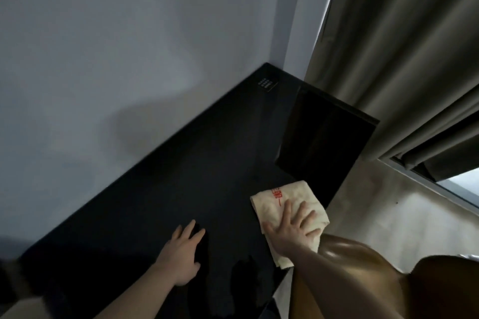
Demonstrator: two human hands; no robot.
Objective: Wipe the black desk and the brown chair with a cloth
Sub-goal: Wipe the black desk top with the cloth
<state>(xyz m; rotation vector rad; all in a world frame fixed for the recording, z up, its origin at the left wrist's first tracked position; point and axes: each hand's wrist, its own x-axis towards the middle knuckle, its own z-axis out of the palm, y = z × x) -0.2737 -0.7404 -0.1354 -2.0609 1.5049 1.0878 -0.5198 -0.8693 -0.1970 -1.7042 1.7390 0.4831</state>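
The black desk (pixel 181 176) runs along the wall into a corner. A cream cloth (pixel 272 202) with red lettering lies near the desk's front edge. My right hand (pixel 293 230) presses flat on the cloth with fingers spread. My left hand (pixel 181 256) rests flat on the bare desk top, left of the cloth, fingers straight. The brown chair (pixel 363 267) shows its glossy back at the lower right, below my right forearm.
A dark flat panel (pixel 324 142) lies on the desk's far right end. A small keypad-like plate (pixel 267 84) sits in the far corner. Grey curtains (pixel 401 59) hang at the right, beside a window (pixel 461 184). The wall borders the desk's left side.
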